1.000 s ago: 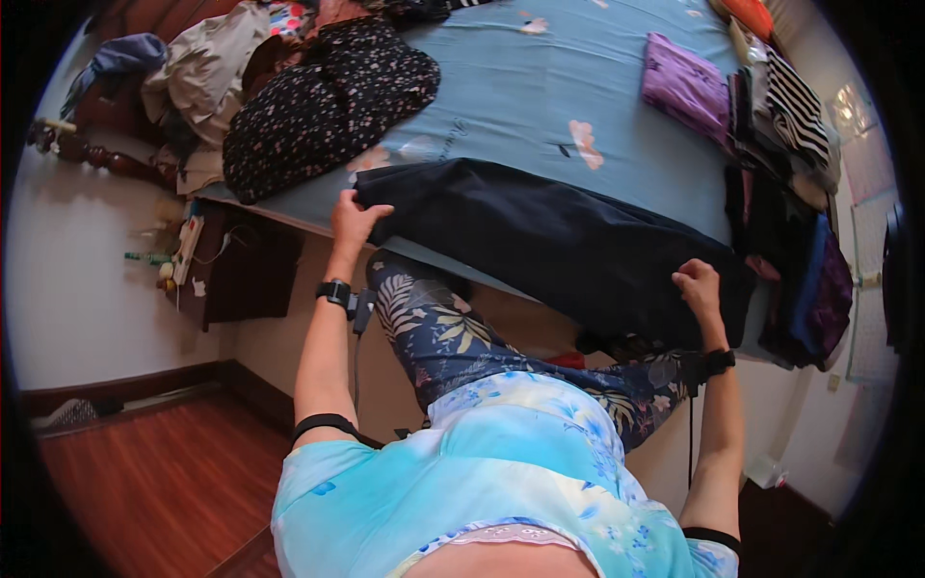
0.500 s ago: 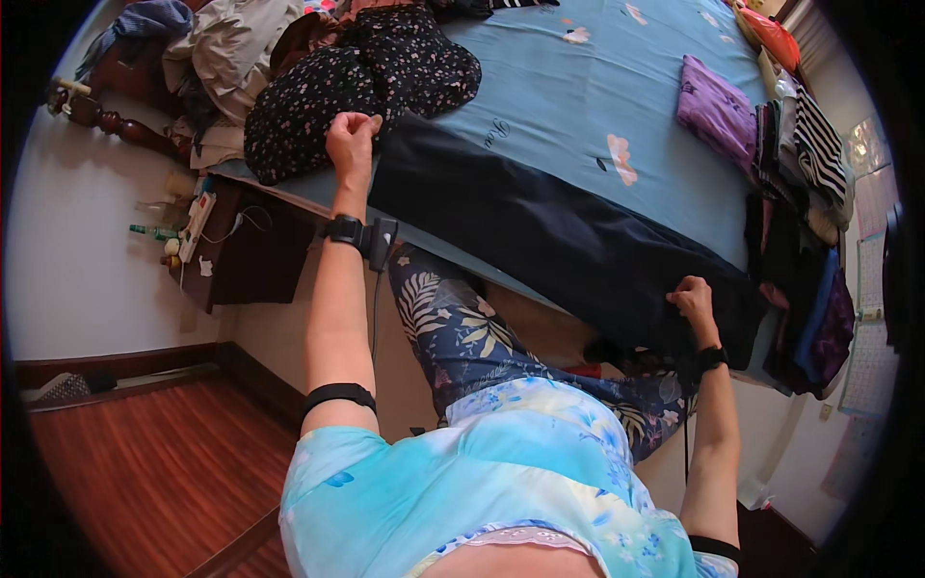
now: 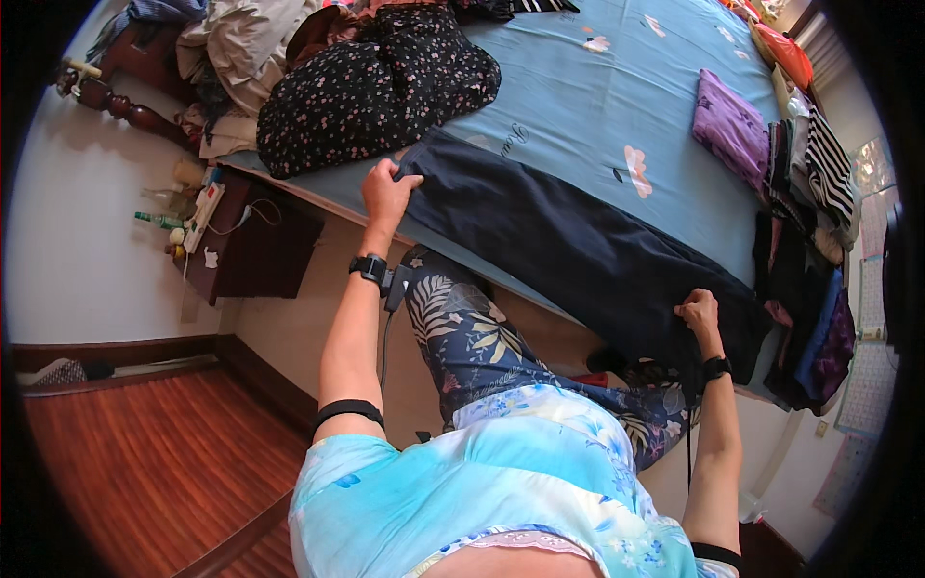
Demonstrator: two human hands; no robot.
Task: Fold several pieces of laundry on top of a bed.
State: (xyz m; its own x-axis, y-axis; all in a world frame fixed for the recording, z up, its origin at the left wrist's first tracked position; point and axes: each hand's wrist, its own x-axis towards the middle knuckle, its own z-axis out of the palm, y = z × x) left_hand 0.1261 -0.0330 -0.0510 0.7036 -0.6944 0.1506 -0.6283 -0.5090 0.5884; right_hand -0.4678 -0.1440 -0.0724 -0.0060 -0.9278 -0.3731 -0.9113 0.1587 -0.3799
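Note:
A long pair of dark trousers (image 3: 568,231), laid out in a narrow strip, lies slantwise along the near edge of the bed. At the strip's left end, my left hand (image 3: 388,200) is closed, pinching the near edge of the cloth between thumb and fingers. My right hand (image 3: 700,314) has its fingers closed on the same dark cloth toward the right end. Just beyond my left hand sits a black garment with small flowers (image 3: 381,91), bunched up on the sheet.
A light blue sheet (image 3: 568,116) covers the bed. Folded purple cloth (image 3: 730,130) and a row of stacked clothes, including a striped garment (image 3: 831,169), line the right side. More clothes (image 3: 236,48) heap at the far left. A dark bedside cabinet (image 3: 265,255) holds a power strip (image 3: 204,214).
My left hand has come nearer and to the right, from the far corner of the trousers' left end to its near edge. My right hand stays at about the same place on the cloth.

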